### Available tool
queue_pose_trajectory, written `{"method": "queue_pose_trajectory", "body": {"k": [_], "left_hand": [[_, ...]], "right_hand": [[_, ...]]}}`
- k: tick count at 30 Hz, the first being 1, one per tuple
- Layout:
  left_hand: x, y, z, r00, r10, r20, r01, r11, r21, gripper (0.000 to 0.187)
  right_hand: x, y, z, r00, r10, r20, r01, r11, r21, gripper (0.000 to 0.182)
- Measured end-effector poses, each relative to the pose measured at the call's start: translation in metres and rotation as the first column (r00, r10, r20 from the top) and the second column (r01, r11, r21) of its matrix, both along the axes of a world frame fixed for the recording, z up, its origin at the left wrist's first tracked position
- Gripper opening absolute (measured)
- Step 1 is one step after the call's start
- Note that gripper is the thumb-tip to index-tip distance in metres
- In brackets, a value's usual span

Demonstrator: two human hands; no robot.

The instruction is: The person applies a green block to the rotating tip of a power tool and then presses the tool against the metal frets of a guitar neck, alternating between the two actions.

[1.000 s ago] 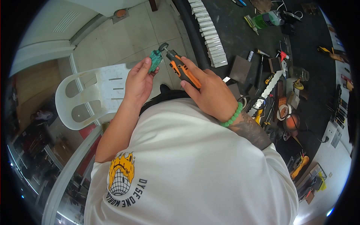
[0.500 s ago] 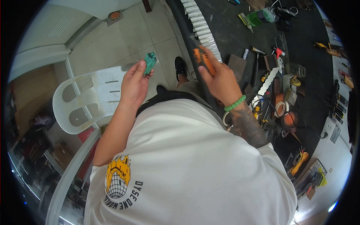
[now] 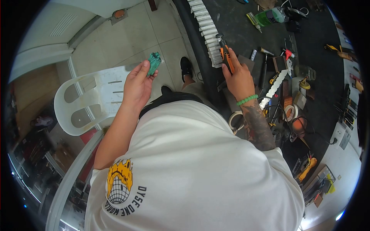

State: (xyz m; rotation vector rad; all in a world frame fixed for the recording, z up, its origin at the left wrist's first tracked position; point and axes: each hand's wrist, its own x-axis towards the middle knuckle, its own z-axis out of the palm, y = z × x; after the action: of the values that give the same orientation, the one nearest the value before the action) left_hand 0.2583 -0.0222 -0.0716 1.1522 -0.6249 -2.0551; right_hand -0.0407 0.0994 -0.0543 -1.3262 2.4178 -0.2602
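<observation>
In the head view, my left hand [image 3: 138, 81] is closed around the lower end of a rough green stone [image 3: 154, 63] with dark bands. Thumb and fingers pinch it, and its upper part sticks up over the tiled floor. Over the edge of the black workbench [image 3: 235, 27], my right hand [image 3: 239, 78] grips a pair of pliers [image 3: 226, 57] with orange and black handles. The dark jaws point away from me, close beside a row of folded silvery strips [image 3: 208, 32]. A green bead bracelet sits on my right wrist.
A white plastic chair [image 3: 86, 101] stands to the left. The bench carries a hammer [image 3: 263, 69], a jagged pale strip [image 3: 274, 89], a green bottle [image 3: 269, 16], a glass jar [image 3: 306, 72], rolls of tape, cables and several hand tools.
My right hand has moved right and closer to the bench with the pliers, whose jaws now show beside the silvery strips. The left hand and green stone have hardly moved.
</observation>
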Motion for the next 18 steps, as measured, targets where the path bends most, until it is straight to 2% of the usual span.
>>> {"method": "queue_pose_trajectory", "body": {"k": [10, 13, 18], "left_hand": [[-0.001, 0.002, 0.0, 1.0, 0.008, 0.002, -0.008, 1.0, 0.012, 0.035], [-0.001, 0.001, 0.003, 1.0, 0.011, 0.0, -0.011, 1.0, 0.014, 0.027], [0.0, 0.001, 0.005, 1.0, 0.028, 0.015, -0.028, 0.999, 0.017, 0.028]], "right_hand": [[0.027, 0.0, 0.003, 0.995, 0.083, 0.061, -0.08, 0.996, -0.048, 0.063], [0.029, -0.001, 0.006, 0.993, 0.094, 0.077, -0.093, 0.996, -0.017, 0.063], [0.013, 0.001, 0.003, 0.997, 0.049, 0.057, -0.046, 0.997, -0.054, 0.065]]}}
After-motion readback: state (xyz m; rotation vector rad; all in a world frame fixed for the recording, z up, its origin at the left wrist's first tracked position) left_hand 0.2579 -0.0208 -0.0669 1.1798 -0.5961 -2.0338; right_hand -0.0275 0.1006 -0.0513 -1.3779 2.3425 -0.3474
